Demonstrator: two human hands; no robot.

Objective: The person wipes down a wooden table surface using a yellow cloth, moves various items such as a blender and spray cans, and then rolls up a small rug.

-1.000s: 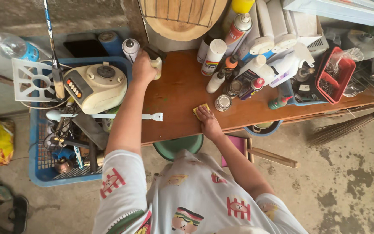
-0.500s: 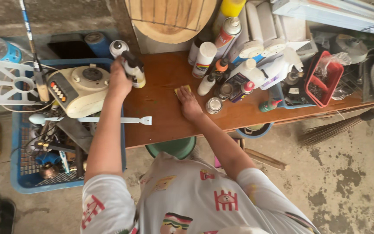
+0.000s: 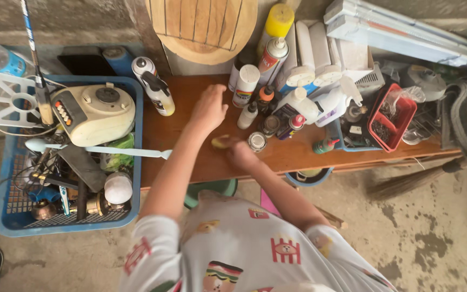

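Note:
My left hand [image 3: 209, 107] hovers over the brown wooden tabletop [image 3: 190, 159] with loosely curled fingers and nothing in it. It is close to a white bottle [image 3: 246, 85] on its right. A cream spray bottle with a black trigger [image 3: 156, 93] stands free to its left, by the table's left edge. My right hand [image 3: 240, 152] presses a small yellow sponge [image 3: 220, 141] flat on the tabletop. A small round tin [image 3: 256, 141] sits just right of that hand.
Several bottles, spray cans and tubes crowd the table's back right, next to a red basket [image 3: 393, 116]. A blue crate [image 3: 6, 216] at the left holds a cream appliance [image 3: 93, 111] and tools. A round slatted wooden piece [image 3: 201, 27] leans behind. A green stool [image 3: 212, 189] is under the table.
My left hand let go of the spray bottle at the table's left side and moved right toward the white bottle. My right hand slid the sponge along the tabletop.

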